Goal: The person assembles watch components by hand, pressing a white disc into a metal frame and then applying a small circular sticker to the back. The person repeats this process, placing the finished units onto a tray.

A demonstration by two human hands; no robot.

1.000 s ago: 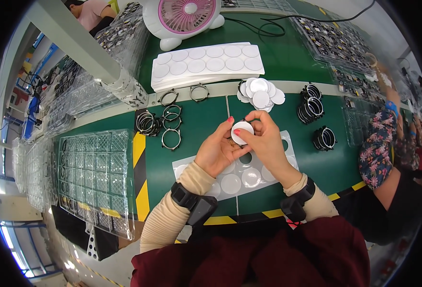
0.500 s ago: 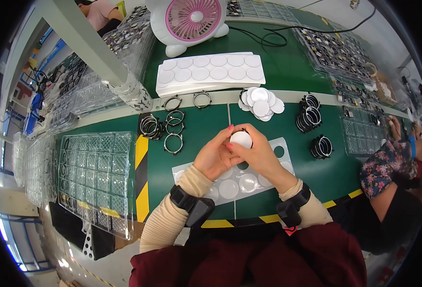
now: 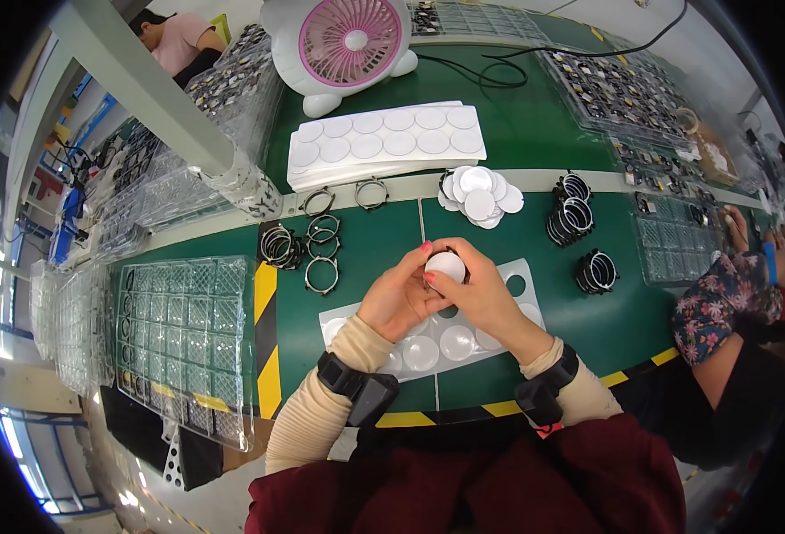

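My left hand (image 3: 394,299) and my right hand (image 3: 485,303) meet over the middle of the green table, closed around a white disc (image 3: 447,266). Dark bits show at the disc's upper edge, but fingers hide whatever lies behind it. My right thumb presses on the disc's face; the left fingertips touch its side. Beneath my hands lies a translucent sheet (image 3: 440,368) carrying round white stickers, with a few round holes showing green. Beyond my hands is a loose pile of white discs (image 3: 479,206). Black-and-silver rings (image 3: 322,291) lie to the left, others (image 3: 571,238) in stacks to the right.
A stack of white sticker sheets (image 3: 385,174) and a pink-and-white fan (image 3: 314,105) stand farther back. Clear plastic trays (image 3: 188,311) are at left, part-filled trays (image 3: 619,96) at far right. A post (image 3: 174,116) rises at left. Another person's hand (image 3: 736,228) is at right.
The whole view has shifted slightly. My hands keep nearly the same grip on the white disc, with only small finger movement.
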